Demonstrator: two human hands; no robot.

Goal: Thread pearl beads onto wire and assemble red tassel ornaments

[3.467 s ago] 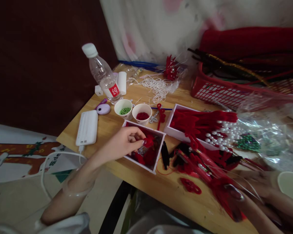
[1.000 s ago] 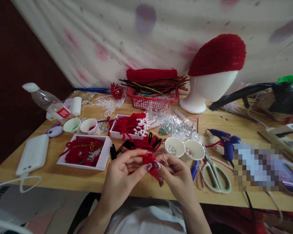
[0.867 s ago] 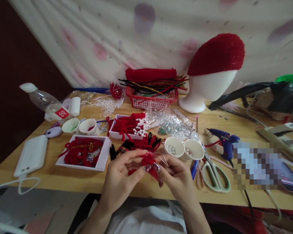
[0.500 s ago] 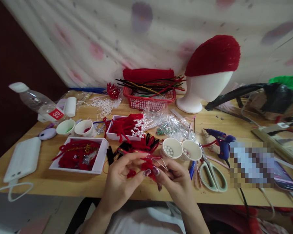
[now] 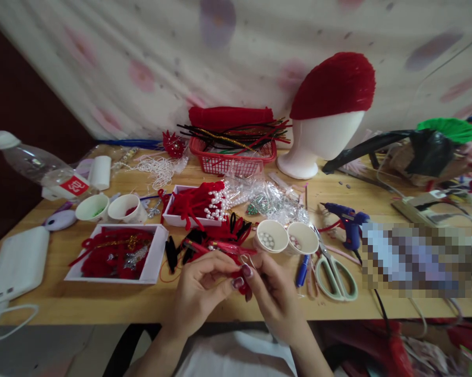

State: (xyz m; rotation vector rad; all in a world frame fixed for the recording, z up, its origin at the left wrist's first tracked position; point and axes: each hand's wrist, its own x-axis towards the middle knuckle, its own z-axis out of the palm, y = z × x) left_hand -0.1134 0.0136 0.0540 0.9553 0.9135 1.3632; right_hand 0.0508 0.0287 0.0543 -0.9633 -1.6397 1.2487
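Observation:
Both my hands meet in front of me, just above the table's front edge. Between the fingertips of my left hand point(image 5: 204, 293) and my right hand point(image 5: 275, 293) is a small red fuzzy piece point(image 5: 242, 288), like bent chenille stem, mostly hidden by the fingers. A thin pale cord point(image 5: 248, 257) loops up beside my right thumb and index finger. The fingers of each hand are closed in a pinch. Just beyond them lie red and black fuzzy pieces point(image 5: 239, 230) and clear-wrapped red items point(image 5: 228, 246).
White boxes with red pieces stand left point(image 5: 152, 264) and behind point(image 5: 214, 222). Paper cups with beads point(image 5: 273, 247), scissors point(image 5: 336, 283), a blue marker point(image 5: 303, 271) and a glue gun point(image 5: 349, 222) lie right. A red basket point(image 5: 236, 163) and a capped foam head point(image 5: 318, 136) stand at the back.
The view has swung slightly, so the table's things sit further left. My right fingers have shifted against the red piece, and the pale cord now shows as a smaller loop.

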